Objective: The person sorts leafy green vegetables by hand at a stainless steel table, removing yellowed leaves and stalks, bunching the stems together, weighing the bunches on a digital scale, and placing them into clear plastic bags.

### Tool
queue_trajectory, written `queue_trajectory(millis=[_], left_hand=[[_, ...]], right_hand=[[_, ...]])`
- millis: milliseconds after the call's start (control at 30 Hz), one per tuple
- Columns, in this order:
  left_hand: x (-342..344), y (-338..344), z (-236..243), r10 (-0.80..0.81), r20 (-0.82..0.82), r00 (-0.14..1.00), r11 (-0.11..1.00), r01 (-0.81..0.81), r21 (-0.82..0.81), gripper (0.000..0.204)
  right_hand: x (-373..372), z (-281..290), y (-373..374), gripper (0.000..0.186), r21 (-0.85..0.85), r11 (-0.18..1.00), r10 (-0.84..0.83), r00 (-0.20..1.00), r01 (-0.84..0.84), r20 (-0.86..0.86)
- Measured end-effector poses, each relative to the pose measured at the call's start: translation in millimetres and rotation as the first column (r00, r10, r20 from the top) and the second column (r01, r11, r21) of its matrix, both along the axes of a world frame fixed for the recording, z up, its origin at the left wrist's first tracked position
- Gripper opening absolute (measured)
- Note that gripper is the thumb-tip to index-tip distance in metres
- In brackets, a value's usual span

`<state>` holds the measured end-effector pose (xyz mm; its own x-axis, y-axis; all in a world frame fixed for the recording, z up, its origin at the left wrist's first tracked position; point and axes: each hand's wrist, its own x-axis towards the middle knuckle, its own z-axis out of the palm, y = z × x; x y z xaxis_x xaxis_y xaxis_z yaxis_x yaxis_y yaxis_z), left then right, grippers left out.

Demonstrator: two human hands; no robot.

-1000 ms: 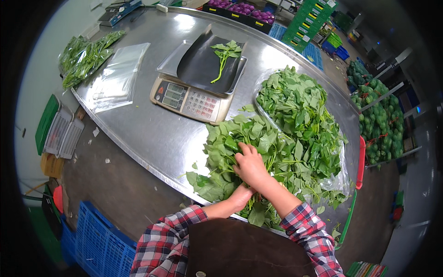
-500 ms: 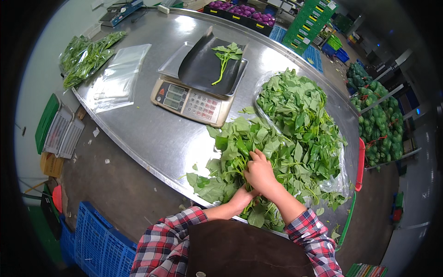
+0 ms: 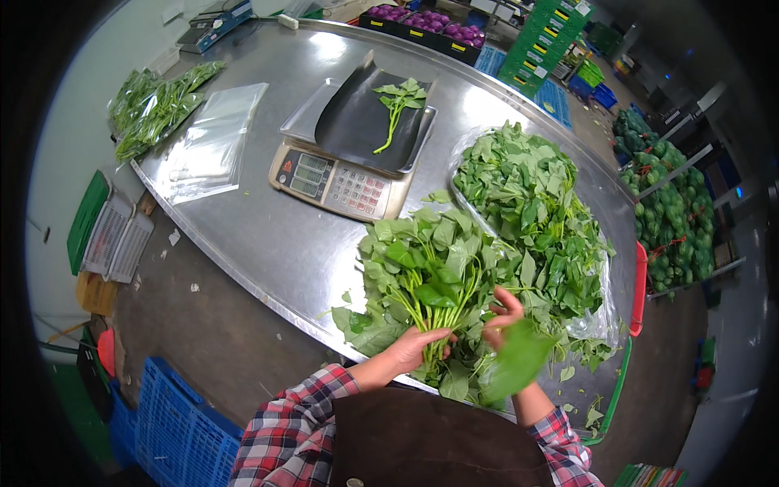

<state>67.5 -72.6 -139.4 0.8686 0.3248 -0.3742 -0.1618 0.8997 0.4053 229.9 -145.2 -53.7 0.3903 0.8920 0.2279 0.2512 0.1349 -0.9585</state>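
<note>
My left hand (image 3: 416, 347) is closed round the stems of a bunch of leafy greens (image 3: 428, 272), its leaves fanning out away from me. Right beside it, my right hand (image 3: 501, 315) is raised with its fingers bent. A single large leaf (image 3: 523, 361), smeared by motion, covers its palm and thumb, so whether it is gripped is hidden. More greens (image 3: 519, 178) are heaped on clear plastic to the right. Beyond the bunch, a scale (image 3: 345, 185) carries a black curved tray (image 3: 345, 122) with one leafy sprig (image 3: 398, 109) on it.
Flat clear bags (image 3: 213, 146) and bagged greens (image 3: 154, 109) lie at the table's (image 3: 300, 260) left. A red crate rim (image 3: 639, 288) and a green one (image 3: 614, 398) border its right edge. Blue plastic pallet (image 3: 174, 422) stands at lower left; green crates (image 3: 542, 49) are stacked behind.
My right hand has drawn back from the bunch toward me and right, with a leaf now over it. My left hand has brought the stems up into plain view, leaves spread.
</note>
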Motion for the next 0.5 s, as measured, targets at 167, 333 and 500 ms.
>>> queue_trajectory(millis=[167, 333, 500], left_hand=[[1, 14, -13, -0.207, -0.098, 0.973, 0.971, 0.216, 0.101, 0.021], [-11, 6, -25, -0.086, -0.159, 0.984, 0.781, 0.166, 0.603, 0.020], [-24, 3, -1, 0.007, -0.189, 0.982, 0.675, 0.135, 0.726, 0.026]], right_hand=[[29, -36, -53, 0.019, -0.751, 0.653, 0.013, 0.993, -0.095, -0.114], [-14, -1, -27, 0.016, -0.359, 0.924, -0.047, 0.970, 0.133, 0.238], [-19, -13, -10, 0.025, -0.410, 0.898, -0.109, 0.984, 0.158, 0.141]])
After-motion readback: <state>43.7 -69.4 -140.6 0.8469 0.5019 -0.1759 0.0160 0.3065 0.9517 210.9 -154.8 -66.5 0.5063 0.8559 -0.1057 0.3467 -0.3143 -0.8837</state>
